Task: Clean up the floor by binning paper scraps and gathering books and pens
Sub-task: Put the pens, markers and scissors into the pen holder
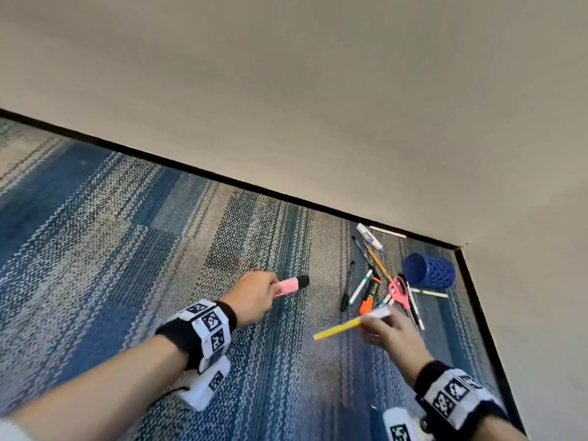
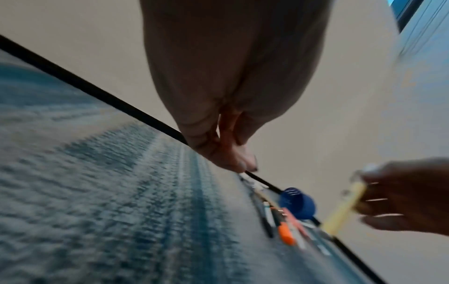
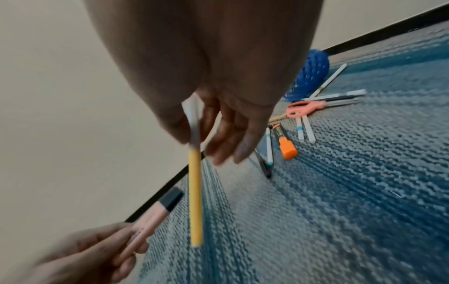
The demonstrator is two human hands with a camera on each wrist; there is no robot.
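My left hand (image 1: 254, 297) grips a pink highlighter (image 1: 291, 285) with a black cap above the carpet; the same pink highlighter (image 3: 155, 217) shows at the lower left of the right wrist view. My right hand (image 1: 391, 329) pinches a yellow pen (image 1: 340, 329) with a white end, and the yellow pen (image 3: 195, 196) hangs down from the fingers (image 3: 233, 142). Several pens, an orange highlighter (image 1: 369, 297) and pink scissors (image 1: 399, 292) lie scattered near the corner. A blue perforated pen cup (image 1: 428, 270) lies on its side beside them.
Beige walls with a black baseboard (image 1: 222, 181) meet in a corner at the right, just behind the pen cup. A white correction tube (image 1: 369, 237) and a pale pencil (image 1: 386, 232) lie against the baseboard. Blue and grey striped carpet (image 1: 127, 237) stretches to the left.
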